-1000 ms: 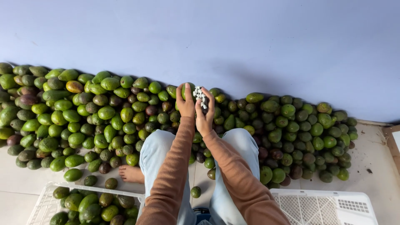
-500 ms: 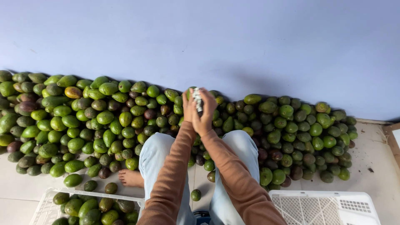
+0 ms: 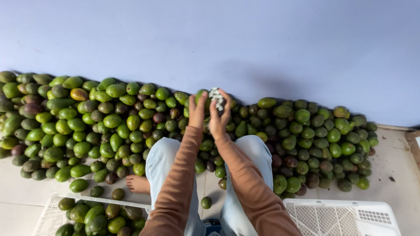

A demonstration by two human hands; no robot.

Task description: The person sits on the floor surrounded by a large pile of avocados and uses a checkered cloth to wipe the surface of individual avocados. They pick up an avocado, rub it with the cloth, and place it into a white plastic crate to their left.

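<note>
While you sit with both arms stretched out over your knees, your left hand (image 3: 197, 111) cups a green avocado (image 3: 202, 97), fingers wrapped round its near side, and your right hand (image 3: 220, 117) pinches a small bunch of white stickers (image 3: 216, 98) just beside that fruit, raised in front of the long avocado heap (image 3: 100, 122) banked against the blue wall (image 3: 210, 39). Both hands are closed on what they hold; neither is slack.

The fruit will likely feel firm and fairly heavy for its size, with a smooth skin that can slide in a loose grip, so take it round the broad belly with the palm behind it rather than by the narrow end (the darker ones in the heap may be softer and bruise under a thumb). The stickers look light, thin and floppy; I judge they are best held by an edge so they do not curl onto each other.

Much of the held avocado is hidden behind your fingers, and the stickers are too small to tell whether they are on a strip or loose. The white crate (image 3: 57, 209) at your left, partly filled with avocados, and the white crate (image 3: 341, 214) at your right are both cut off by the bottom edge. Only one bare foot (image 3: 138, 183) shows.
</note>
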